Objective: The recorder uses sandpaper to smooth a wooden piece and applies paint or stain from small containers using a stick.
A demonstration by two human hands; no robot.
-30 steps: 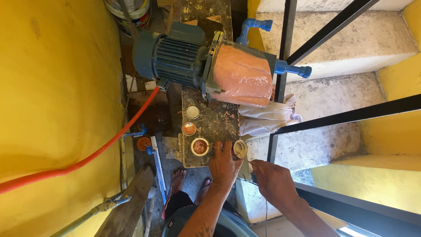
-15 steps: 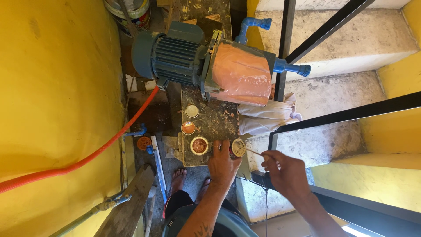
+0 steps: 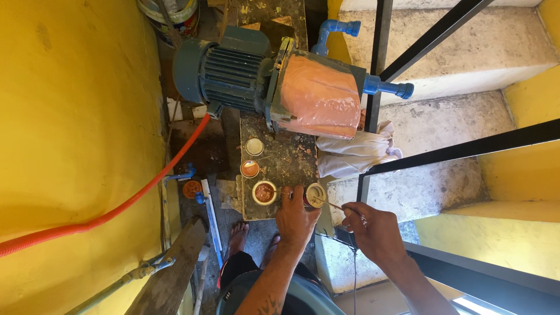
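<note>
My left hand (image 3: 296,217) grips a small round can (image 3: 315,194) standing at the near edge of a dirty concrete slab (image 3: 286,157). My right hand (image 3: 373,229) pinches a thin stick (image 3: 331,203) whose tip reaches into the can's open top. Beside the can sits an open tin of reddish paste (image 3: 264,192), with an orange lid (image 3: 249,168) and a pale lid (image 3: 254,146) farther along the slab. Beyond them stands a blue pump motor (image 3: 233,73) with an orange-coated housing (image 3: 322,96).
An orange hose (image 3: 116,209) runs along the yellow wall (image 3: 76,116) on the left. A white rag (image 3: 359,151) lies by the pump. Black railing bars (image 3: 461,149) and concrete steps (image 3: 466,52) are on the right. A wooden plank (image 3: 172,274) and my bare feet (image 3: 239,236) are below.
My right hand has moved left toward the can, bringing the stick's tip into its opening. My left hand stays on the can.
</note>
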